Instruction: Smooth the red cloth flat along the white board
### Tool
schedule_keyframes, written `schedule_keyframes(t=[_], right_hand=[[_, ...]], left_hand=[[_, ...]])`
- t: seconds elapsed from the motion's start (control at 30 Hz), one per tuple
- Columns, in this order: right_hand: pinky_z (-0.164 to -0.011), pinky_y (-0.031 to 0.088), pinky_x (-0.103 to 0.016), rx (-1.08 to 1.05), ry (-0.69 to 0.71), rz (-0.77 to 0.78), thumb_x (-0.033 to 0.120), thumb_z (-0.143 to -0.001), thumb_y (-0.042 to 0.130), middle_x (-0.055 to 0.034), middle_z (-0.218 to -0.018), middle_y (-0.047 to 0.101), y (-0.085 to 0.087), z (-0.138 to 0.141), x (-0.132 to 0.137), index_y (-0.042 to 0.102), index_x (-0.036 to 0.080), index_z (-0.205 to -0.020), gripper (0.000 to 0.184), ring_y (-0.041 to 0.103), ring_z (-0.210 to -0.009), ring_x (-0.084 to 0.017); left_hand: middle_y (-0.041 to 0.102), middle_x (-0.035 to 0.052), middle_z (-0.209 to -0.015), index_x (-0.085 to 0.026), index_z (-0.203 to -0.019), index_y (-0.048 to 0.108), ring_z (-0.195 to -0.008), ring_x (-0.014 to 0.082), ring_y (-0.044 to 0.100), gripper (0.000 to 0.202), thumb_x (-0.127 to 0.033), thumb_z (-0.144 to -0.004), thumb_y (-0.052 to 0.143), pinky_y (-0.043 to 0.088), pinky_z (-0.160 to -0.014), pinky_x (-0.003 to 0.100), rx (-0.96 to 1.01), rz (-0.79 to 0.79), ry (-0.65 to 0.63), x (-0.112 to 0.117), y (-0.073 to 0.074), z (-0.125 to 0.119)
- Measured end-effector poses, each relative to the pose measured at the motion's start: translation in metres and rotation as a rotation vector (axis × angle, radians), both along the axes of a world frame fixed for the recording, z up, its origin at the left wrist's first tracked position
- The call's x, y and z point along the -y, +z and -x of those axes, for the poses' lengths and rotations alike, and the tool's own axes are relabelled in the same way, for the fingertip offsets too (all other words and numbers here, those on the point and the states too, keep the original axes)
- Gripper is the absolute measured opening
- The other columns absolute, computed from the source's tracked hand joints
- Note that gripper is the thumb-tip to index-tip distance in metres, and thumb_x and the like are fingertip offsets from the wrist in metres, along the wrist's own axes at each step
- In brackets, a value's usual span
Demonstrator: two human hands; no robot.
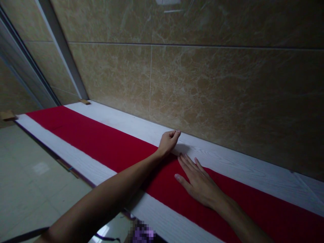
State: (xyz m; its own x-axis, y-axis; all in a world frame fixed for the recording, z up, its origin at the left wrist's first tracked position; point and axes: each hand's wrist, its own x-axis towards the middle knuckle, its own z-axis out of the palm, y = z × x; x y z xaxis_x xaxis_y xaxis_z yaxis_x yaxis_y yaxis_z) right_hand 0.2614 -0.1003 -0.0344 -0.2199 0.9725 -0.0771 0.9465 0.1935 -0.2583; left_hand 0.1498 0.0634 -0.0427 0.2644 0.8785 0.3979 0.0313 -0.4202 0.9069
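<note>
Tiled wall [202, 77]: tan marble-look tiles, rising straight from the far edge of the board. Grey door frame [60, 54] at the left end.

White board [113, 118]: long, wood-grain surface, lying flat along the foot of the wall and raised slightly off the tiled floor [30, 175] on small wood blocks [7, 115] at its left end.

Red cloth [96, 140]: a long strip running down the middle of the board, white margins showing on both sides. It lies flat as far as can be seen; the far edge runs under both hands.

Right hand [199, 184]: fingers spread, palm flat, pressed down on the cloth, fingertips at its far edge.

Left hand [168, 141]: arm stretched across the strip, fingers curled at the far edge close to the wall. It looks like a pinch on the cloth edge, but the grip itself is hidden by the knuckles.

Risks, as judged:
- A pull by the left hand while the right pins the cloth could raise a wrinkle between the two hands.
- Uneven pull would skew the strip, making the white margins unequal.
- The forearm resting across the cloth could drag it toward the near side.
- Knuckles are close to the wall; little room to work the far edge.
</note>
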Motion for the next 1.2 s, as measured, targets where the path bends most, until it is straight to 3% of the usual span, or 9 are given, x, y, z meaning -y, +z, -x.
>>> schedule_keyframes(t=[0.2, 0.9, 1.2], right_hand=[[-0.127, 0.001, -0.051, 0.015, -0.014, -0.018, 0.071, -0.101, 0.027, -0.0081, -0.168, 0.004, 0.007, 0.005, 0.01, 0.014, 0.011, -0.162, 0.086, 0.001, -0.156, -0.024], [-0.128, 0.008, -0.051, 0.008, -0.051, -0.059, 0.073, -0.1, 0.029, -0.0071, -0.167, 0.014, -0.008, -0.028, 0.036, 0.021, 0.013, -0.161, 0.086, 0.01, -0.155, -0.023], [-0.127, 0.008, -0.054, 0.008, -0.051, -0.055, 0.072, -0.1, 0.03, -0.0077, -0.167, 0.016, -0.004, -0.027, 0.044, 0.022, 0.014, -0.161, 0.084, 0.011, -0.155, -0.025]], left_hand=[[0.023, -0.0063, -0.056, -0.023, -0.056, 0.027, -0.054, 0.0089, 0.02, 0.056, -0.063, -0.087, 0.05, 0.018, -0.053, 0.027, -0.015, 0.018, -0.047, 0.002, 0.002, 0.001], [0.02, -0.0069, -0.055, -0.023, -0.057, 0.026, -0.052, 0.0085, 0.019, 0.054, -0.061, -0.086, 0.052, 0.016, -0.052, 0.028, -0.063, 0.027, -0.088, 0.0, 0.001, 0.001], [0.021, -0.0073, -0.054, -0.023, -0.056, 0.026, -0.051, 0.0081, 0.018, 0.053, -0.06, -0.085, 0.051, 0.015, -0.052, 0.028, -0.077, 0.025, -0.093, 0.0, 0.001, 0.0]])
